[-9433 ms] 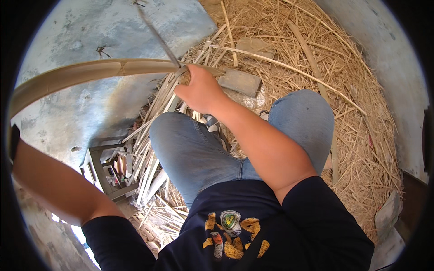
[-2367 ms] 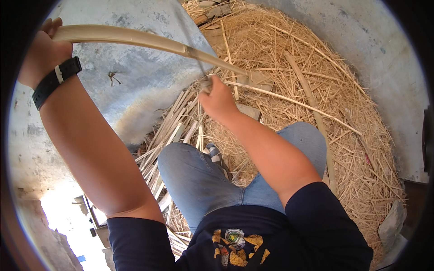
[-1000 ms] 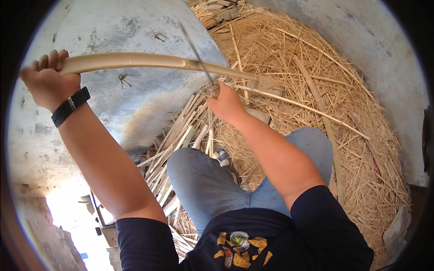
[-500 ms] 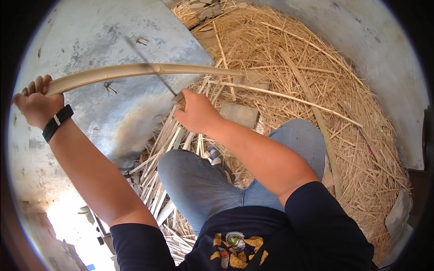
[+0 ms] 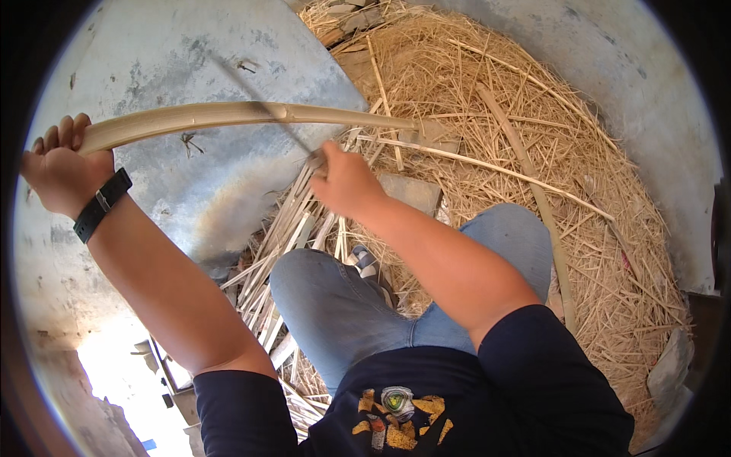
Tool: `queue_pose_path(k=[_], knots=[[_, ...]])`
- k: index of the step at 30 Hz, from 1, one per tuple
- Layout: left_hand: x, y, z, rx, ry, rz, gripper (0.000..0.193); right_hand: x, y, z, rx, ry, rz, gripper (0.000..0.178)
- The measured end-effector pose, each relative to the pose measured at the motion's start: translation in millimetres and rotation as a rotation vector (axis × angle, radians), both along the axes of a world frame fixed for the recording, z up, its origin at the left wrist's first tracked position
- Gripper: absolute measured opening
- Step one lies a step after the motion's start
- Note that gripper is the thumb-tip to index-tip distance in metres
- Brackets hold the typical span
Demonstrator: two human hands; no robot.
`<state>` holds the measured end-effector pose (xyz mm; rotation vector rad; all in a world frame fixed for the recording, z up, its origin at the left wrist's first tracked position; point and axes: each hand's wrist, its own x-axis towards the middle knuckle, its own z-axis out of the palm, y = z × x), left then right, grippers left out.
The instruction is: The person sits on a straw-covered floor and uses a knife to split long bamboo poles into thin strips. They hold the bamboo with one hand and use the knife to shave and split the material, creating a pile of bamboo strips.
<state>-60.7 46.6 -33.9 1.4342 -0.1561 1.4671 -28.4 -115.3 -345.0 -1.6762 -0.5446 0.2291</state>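
My left hand (image 5: 68, 169), raised at the left, is wrapped round the near end of a long pale split bamboo strip (image 5: 183, 117). The strip arches to the right, and its other end comes down by a block (image 5: 442, 139) in the shavings. In the middle, my right hand (image 5: 348, 183) grips the handle of a long thin-bladed knife (image 5: 295, 137). Its blade, smeared by motion, points up and left across the strip; whether it touches the bamboo I cannot tell. The handle is mostly hidden by my fingers.
Bamboo shavings (image 5: 609, 251) cover the floor on the right, with a long bamboo piece (image 5: 525, 160) lying on them. Thin split strips (image 5: 293, 221) are heaped beside my left knee. A second block (image 5: 411, 195) lies beyond my knees. A grey wall (image 5: 167, 68) stands close at the left.
My right hand has shifted slightly to the right and up with the knife. The left hand still grips the bamboo strip, and the whole view has shifted a little.
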Motion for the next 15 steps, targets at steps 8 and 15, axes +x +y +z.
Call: queue_pose_path(k=[8,15], knots=[[6.9,6.2,1.1,-0.060,-0.079,0.087,0.013,1.6,-4.2,-17.8,0.018,0.130,-0.129,0.035],[7.0,53.1,-2.8,0.488,0.195,0.723,0.020,5.3,4.5,-33.4,0.022,0.185,-0.120,0.033]])
